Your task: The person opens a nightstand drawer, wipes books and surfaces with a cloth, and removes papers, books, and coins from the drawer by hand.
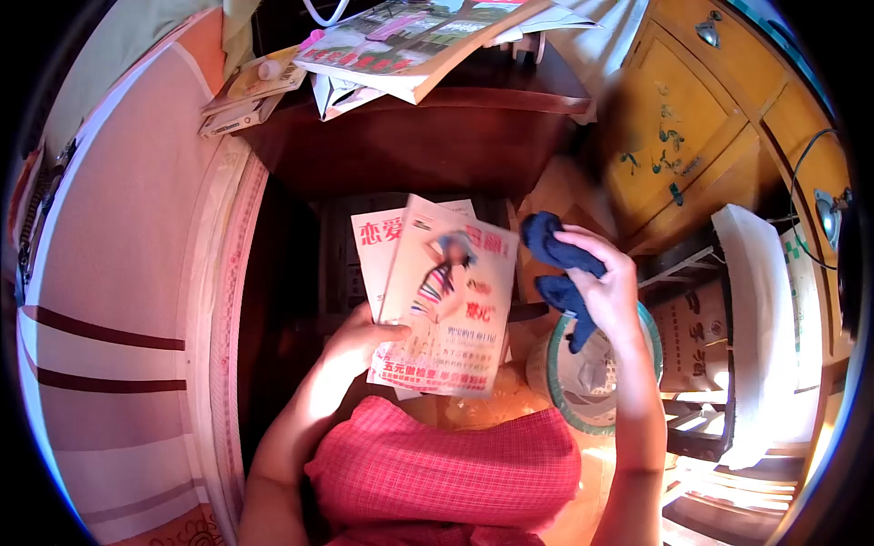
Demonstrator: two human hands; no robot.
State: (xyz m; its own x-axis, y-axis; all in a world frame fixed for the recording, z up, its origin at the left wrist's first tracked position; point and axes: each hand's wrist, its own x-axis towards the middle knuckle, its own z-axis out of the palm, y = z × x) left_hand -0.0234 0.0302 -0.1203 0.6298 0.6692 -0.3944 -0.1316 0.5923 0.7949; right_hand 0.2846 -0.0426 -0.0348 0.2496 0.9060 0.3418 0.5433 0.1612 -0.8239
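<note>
My left hand [358,342] is closed on the lower left edge of a magazine [464,282], thumb on its cover. The cover shows a figure in striped clothing and red Chinese lettering. Behind it, partly hidden, is a second magazine [370,250] with red lettering; whether my hand grips this one too, I cannot tell. My right hand [608,284] is closed on a bunched dark blue cloth [544,244], its folds hanging beside the magazine's right edge. Below that hand stands a round bin [537,369] with a green rim, partly hidden by my forearm.
More magazines [382,45] are stacked on a dark red wooden cabinet [410,146], with small boxes [246,114] at its left. A yellow cabinet [683,118] stands at right, above a dark rack [683,264] and a cardboard box [696,341]. A bed [118,273] borders the left.
</note>
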